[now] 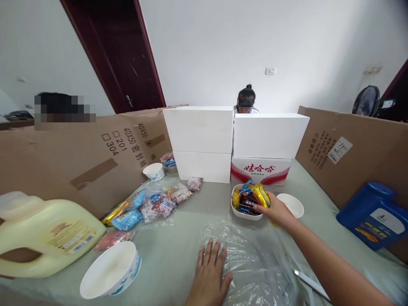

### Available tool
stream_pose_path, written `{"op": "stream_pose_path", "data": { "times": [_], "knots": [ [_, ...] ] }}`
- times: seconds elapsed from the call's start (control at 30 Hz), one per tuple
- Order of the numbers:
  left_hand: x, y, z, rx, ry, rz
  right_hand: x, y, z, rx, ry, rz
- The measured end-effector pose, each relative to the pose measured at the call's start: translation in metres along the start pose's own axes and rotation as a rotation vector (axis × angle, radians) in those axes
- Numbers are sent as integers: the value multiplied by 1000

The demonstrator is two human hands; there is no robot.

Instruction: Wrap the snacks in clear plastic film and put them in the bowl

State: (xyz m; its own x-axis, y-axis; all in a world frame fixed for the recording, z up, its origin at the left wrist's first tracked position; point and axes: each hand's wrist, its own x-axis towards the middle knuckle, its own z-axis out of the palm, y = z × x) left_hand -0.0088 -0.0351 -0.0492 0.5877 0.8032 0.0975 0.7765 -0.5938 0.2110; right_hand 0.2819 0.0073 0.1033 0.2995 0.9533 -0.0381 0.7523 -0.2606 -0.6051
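Flat on the table at the front middle, my left hand has its fingers spread and touches the edge of a clear plastic bag. My right hand reaches from the right to a white square bowl. It grips a shiny yellow snack packet at the bowl's right rim. Inside the bowl lie a dark brown wrapped bar and blue and yellow packets. Beside the hand, partly covered by it, is a white lid-like dish.
White boxes stand stacked at the back. Bagged snacks, an empty paper bowl and a yellow jug are at left. A blue bottle leans at right; a utility knife lies near my right forearm. Two people sit beyond the cardboard.
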Motion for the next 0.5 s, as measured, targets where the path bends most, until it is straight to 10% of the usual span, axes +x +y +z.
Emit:
{"op": "stream_pose_path", "data": {
  "times": [0.23,0.4,0.5],
  "knots": [
    [0,0,-3,-46,-7,8,67,-31,17,-136,32,18],
    [-2,1,0,-40,47,4,6,-24,42,-199,69,-261],
    [-2,4,-3,-33,67,5,-49,-2,74,-214,-119,-576]
  ]
}}
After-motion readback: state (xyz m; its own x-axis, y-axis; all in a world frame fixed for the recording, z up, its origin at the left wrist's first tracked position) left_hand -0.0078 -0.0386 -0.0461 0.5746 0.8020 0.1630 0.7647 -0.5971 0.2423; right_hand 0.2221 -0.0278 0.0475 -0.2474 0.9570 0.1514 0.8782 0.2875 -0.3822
